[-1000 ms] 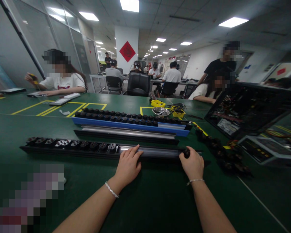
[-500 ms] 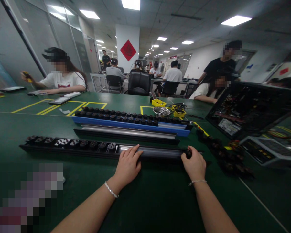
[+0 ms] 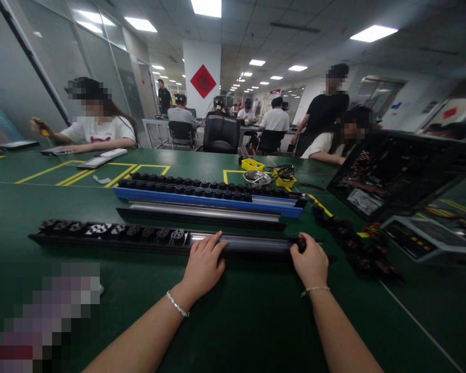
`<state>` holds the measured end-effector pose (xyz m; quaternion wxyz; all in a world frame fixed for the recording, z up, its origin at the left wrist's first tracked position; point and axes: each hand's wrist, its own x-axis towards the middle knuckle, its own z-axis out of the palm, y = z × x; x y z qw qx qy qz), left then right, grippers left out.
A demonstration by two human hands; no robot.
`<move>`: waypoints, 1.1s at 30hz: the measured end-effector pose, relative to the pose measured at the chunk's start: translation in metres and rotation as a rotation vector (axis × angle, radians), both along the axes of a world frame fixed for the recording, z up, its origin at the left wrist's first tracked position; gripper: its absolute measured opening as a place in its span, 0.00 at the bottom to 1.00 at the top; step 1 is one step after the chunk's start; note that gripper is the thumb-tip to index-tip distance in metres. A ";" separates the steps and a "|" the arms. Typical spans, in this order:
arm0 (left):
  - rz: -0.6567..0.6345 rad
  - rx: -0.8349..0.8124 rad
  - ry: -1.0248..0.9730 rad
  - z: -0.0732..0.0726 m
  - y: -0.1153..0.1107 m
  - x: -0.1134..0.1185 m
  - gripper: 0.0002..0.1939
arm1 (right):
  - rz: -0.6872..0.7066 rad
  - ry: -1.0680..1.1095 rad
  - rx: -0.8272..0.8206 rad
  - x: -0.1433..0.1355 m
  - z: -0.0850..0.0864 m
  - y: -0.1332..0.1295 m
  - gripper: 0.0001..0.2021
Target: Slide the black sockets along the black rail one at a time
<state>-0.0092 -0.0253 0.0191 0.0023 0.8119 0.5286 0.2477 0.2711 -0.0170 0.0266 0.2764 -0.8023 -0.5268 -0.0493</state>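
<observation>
Head view: looking down on a green counter [image 3: 256, 321], with other workplaces farther behind.
Left hand [image 3: 205, 258]: laid palm down over the near edge of the front rail [image 3: 258, 246], with fingers stretched and thumb apart; touching the bare shiny middle part, gripping nothing.
Right hand [image 3: 311, 260]: pinching a small dark round piece [image 3: 302, 243] between thumb and bent fingers, at the right end of the same rail; partly hidden by the fingers, so cannot tell whether seated in the channel or only held over it.
Front rail: lying across the counter under both hands, black, filled on its left half with a row of socket modules [image 3: 134, 233], bare toward the right.
Second rail [image 3: 202, 212]: lying just behind, black, with a shiny strip inside.
Blue rail [image 3: 140, 195]: placed behind the second one, carrying dark modules along most of its length.
Right side: a heap of dark modules [image 3: 357, 246], near a grey metal box [image 3: 431, 238] and an opened computer case [image 3: 396, 176].
Far side: a round metal dish [image 3: 257, 178] beside a yellow tray [image 3: 252, 165].
Left neighbour [image 3: 104, 132]: sitting across in a white shirt, holding a yellow tool [image 3: 43, 128].
</observation>
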 end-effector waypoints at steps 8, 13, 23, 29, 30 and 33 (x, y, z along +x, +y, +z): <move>0.004 0.011 0.009 0.000 0.001 0.000 0.22 | -0.016 -0.007 0.009 0.004 0.000 0.000 0.22; 0.005 0.015 0.007 0.000 0.001 0.000 0.22 | -0.020 -0.009 0.023 0.007 -0.001 0.001 0.22; 0.005 0.018 0.010 -0.001 0.001 0.000 0.22 | -0.036 -0.015 0.031 0.008 0.000 -0.001 0.21; 0.008 0.003 0.017 -0.001 0.001 0.000 0.21 | -0.060 -0.006 0.016 0.009 0.002 -0.001 0.21; 0.008 0.002 0.017 -0.001 0.001 0.000 0.21 | -0.063 -0.003 0.013 0.009 0.002 -0.001 0.21; 0.006 -0.003 0.016 0.000 0.000 0.000 0.21 | -0.062 0.000 0.010 0.008 0.002 -0.001 0.21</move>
